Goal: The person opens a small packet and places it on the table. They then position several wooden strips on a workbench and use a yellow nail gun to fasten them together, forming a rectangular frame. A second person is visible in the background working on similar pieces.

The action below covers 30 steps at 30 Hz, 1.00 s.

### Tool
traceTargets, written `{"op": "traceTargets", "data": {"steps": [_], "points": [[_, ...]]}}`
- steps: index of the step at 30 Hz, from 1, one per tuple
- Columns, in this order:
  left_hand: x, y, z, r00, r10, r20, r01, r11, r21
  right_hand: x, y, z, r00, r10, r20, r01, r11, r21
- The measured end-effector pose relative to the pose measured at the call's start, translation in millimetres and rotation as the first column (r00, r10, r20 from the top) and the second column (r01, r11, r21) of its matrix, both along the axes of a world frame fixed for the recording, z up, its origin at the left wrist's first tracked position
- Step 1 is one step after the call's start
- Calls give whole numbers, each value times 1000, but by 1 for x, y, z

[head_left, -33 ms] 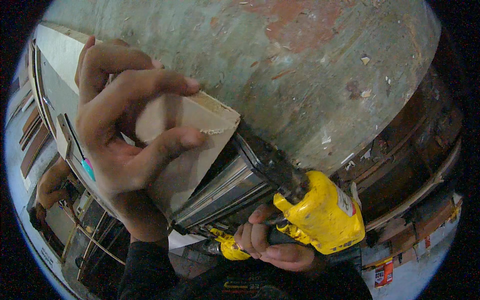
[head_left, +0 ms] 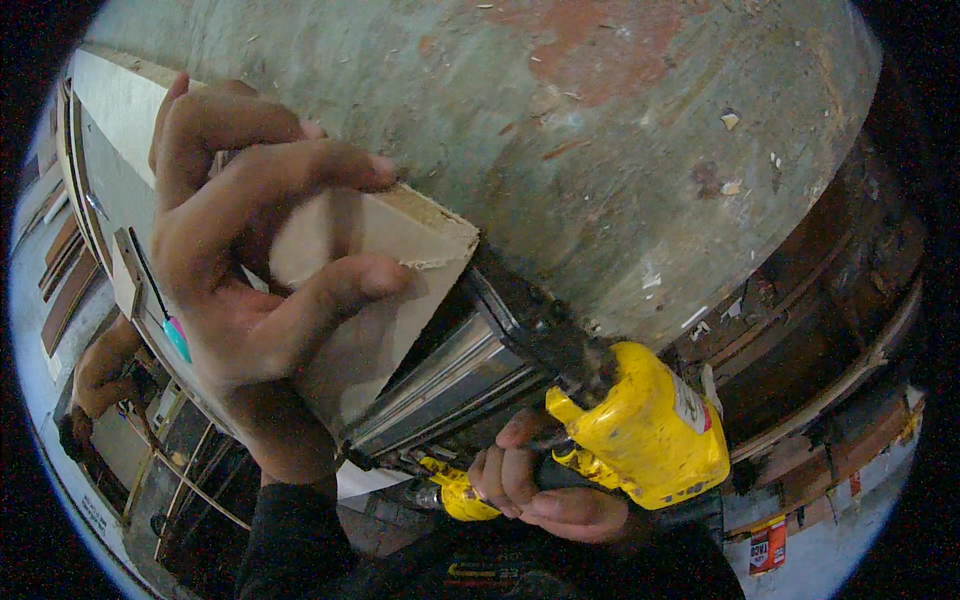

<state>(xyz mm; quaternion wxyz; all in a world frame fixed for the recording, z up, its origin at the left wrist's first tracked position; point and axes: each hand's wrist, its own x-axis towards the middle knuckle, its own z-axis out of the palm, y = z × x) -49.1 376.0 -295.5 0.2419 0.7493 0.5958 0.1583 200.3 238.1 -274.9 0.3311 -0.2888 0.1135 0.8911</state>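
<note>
Close against dark clothing (head_left: 480, 565), gripping the dark handle of a yellow tool (head_left: 650, 430) with the right hand (head_left: 550, 500), fingers curled round it. Note silver rail (head_left: 430, 385) slanting below a pale board (head_left: 385, 330), with dark nose just beside the board's corner; cannot tell whether touching. Clasping that board at the near left edge of the tabletop (head_left: 620, 190) with the left hand (head_left: 235, 250), thumb pressed to the near face, index fingertip at the upper edge. Observe frayed, rough cut at the corner. Just left of the wrist, see a turquoise item (head_left: 175, 338), kind unclear. Farther left, see another person's bare arm (head_left: 108, 370). Across the worn grey-green top, find pale chips (head_left: 731, 121) and a reddish patch (head_left: 600, 50). Beyond the right edge, low down, spot a red packet (head_left: 768, 550).
</note>
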Motion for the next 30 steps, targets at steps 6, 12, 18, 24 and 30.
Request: {"op": "traceTargets", "data": {"steps": [6,12,18,24,30], "points": [[0,-4,-5,998,-64,-15,65,996,64,-7,-12,-9,970,-217,-107,221,975,32],[-5,-6,-5,998,-62,11,61,994,88,-7,-16,-6,980,-187,-74,189,982,21],[-5,-11,-8,997,25,79,-36,991,130,-13,-18,-4,992,-117,-43,119,992,43],[-24,-9,-5,994,-97,51,92,992,80,-20,-22,-5,995,-95,-20,96,991,90],[-25,-10,-9,986,-79,148,66,994,87,-24,-21,-8,995,-95,-12,95,989,113]]}}
